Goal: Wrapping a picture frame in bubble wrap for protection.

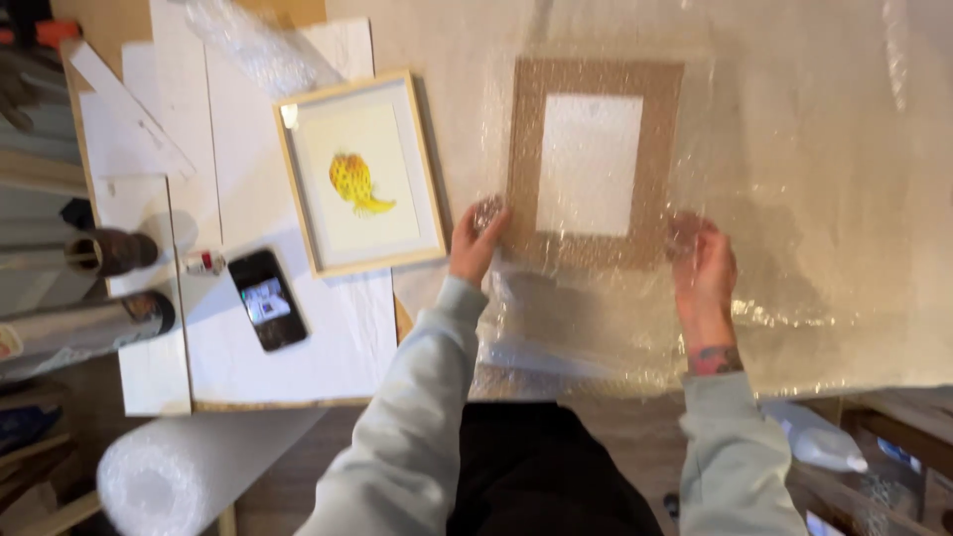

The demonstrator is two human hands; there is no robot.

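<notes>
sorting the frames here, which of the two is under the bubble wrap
The brown frame, lying face down between both hands under the bubble wrap. The pale wooden frame with the yellow picture lies uncovered further left.

Soft indoor light is falling evenly; glare is glinting off the bubble wrap; frame edges are blurring slightly.

The bubble wrap is clear, glossy plastic, dimpled and crinkled. Beneath it the frame back looks like matt brown fibreboard with a smooth white paper panel. The picture frame is pale wood with shiny glazing. The phone is glossy black.
</notes>
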